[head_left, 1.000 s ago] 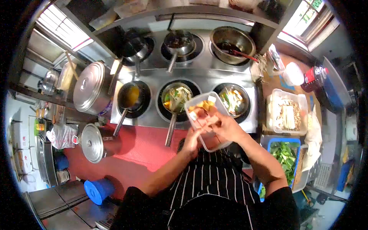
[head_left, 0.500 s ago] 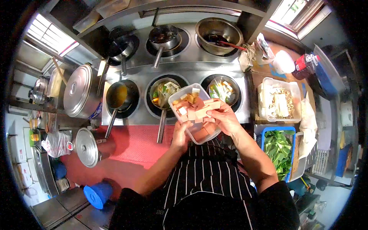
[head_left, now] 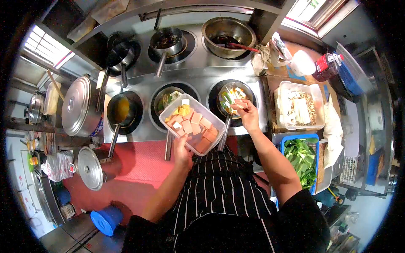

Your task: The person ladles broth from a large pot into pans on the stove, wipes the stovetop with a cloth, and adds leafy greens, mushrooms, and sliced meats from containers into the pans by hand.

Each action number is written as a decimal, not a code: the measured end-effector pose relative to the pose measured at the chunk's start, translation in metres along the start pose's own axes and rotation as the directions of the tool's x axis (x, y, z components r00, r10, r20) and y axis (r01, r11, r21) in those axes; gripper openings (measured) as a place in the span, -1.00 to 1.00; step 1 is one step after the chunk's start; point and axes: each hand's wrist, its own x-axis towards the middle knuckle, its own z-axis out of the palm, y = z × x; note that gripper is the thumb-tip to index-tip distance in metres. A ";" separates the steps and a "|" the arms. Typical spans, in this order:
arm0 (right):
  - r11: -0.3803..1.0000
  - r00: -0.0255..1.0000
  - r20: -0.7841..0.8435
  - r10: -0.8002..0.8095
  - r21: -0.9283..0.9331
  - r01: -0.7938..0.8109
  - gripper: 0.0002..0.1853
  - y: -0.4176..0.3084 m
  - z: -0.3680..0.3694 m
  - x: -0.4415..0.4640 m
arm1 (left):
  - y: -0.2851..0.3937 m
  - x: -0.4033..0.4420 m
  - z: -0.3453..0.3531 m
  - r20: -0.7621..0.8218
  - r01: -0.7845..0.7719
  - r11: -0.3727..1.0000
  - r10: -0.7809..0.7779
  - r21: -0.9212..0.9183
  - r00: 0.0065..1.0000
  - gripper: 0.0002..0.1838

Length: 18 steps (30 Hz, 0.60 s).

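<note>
My left hand (head_left: 183,152) grips the near left side of a clear plastic container (head_left: 163,117), tilted over the front of the stove. Pink blocks (head_left: 195,128), yellow pieces and a few white cubes lie inside it. My right hand (head_left: 248,113) is over the near edge of the front right pan (head_left: 240,87), which holds white and green pieces. Its fingers are bent together, and whatever they hold is too small to make out. Partly behind the container is the front middle pan (head_left: 168,96) with vegetables.
A pan of yellow liquid (head_left: 122,108) stands front left. Two pans and a large metal bowl (head_left: 211,31) with a red-handled utensil are behind. At right are a mushroom container (head_left: 314,90) and a blue-rimmed basket of greens (head_left: 300,162); large lidded pots (head_left: 78,105) are at left.
My right hand has left the container and moved right, to the front right pan. My left hand has carried the container slightly left. The view has shifted right.
</note>
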 end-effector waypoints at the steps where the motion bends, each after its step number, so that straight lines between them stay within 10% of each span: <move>1: 0.999 0.999 -0.014 0.033 0.023 -0.033 -0.75 0.000 0.000 -0.001 | -0.001 0.001 0.000 0.036 -0.032 0.999 0.032 0.002 0.999 -0.51; 18: 0.826 0.994 -0.029 0.106 -0.554 -0.104 -0.67 0.032 -0.018 0.026 | -0.017 0.013 -0.006 0.198 0.012 0.999 -0.003 -0.045 0.980 -0.50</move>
